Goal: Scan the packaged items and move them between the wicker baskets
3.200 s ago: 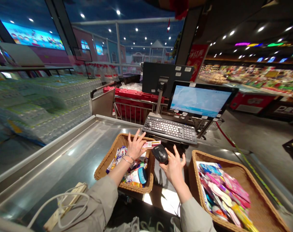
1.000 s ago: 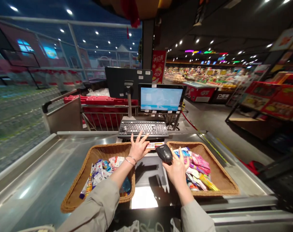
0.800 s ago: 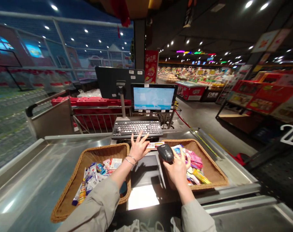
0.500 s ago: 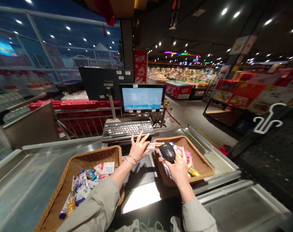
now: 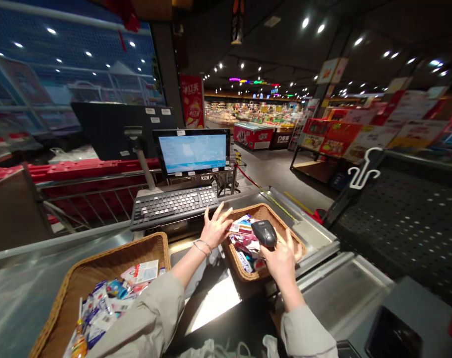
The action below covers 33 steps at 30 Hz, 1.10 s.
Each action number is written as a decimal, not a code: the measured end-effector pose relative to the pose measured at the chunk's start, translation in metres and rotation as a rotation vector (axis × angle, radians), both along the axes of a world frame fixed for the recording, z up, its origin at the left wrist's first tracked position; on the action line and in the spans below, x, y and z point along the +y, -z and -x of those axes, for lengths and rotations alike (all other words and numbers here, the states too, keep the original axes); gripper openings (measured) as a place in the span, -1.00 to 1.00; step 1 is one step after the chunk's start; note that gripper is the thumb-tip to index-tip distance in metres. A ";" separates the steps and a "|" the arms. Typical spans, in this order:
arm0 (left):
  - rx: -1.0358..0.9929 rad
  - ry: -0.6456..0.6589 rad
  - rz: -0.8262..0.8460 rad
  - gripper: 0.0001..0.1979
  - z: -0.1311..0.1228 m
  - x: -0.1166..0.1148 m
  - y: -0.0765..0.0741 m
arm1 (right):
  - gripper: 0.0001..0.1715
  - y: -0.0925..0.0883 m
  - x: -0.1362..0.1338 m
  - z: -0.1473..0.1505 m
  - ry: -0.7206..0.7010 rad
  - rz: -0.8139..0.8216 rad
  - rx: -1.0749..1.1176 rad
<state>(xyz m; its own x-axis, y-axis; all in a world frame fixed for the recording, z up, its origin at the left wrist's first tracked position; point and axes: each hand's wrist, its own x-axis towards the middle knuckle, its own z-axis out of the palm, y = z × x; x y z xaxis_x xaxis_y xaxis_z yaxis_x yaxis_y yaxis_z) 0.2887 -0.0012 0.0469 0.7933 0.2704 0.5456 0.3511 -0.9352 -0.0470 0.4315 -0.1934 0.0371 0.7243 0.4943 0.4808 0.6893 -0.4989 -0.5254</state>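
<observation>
My left hand [image 5: 216,228] pinches a small flat packet [image 5: 241,228] with a white and dark red label, its other fingers spread. The packet is over the left part of the right wicker basket [image 5: 237,267]. My right hand [image 5: 281,256] is wrapped around a black handheld barcode scanner [image 5: 265,233], whose head is just right of the packet. Below both hands, several wrapped snacks [image 5: 245,261] lie in that basket. To the left, another wicker basket [image 5: 63,293] holds several blue and white snack packs [image 5: 102,318], partly hidden by my left sleeve.
Behind the baskets stand a black keyboard [image 5: 175,204] and a lit monitor [image 5: 194,151]. A second, dark screen [image 5: 117,132] shows its back. Metal counter edges [image 5: 317,246] run on the right, beside a black perforated panel [image 5: 408,219] with a white hook [image 5: 363,171].
My view has turned right, so the counter and baskets appear further left. Both hands have shifted right relative to the right basket, still holding the packet and scanner.
</observation>
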 end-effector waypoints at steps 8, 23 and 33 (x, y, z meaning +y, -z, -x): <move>0.052 0.093 -0.008 -0.65 -0.023 -0.002 0.010 | -0.51 0.009 -0.019 -0.022 0.109 -0.002 0.017; 0.046 0.159 -0.009 -0.64 -0.056 -0.013 0.017 | -0.63 0.020 -0.034 -0.032 0.188 -0.027 0.044; -0.046 -0.055 0.073 -0.49 -0.053 -0.012 0.022 | -0.60 0.016 -0.030 -0.029 0.177 -0.033 0.064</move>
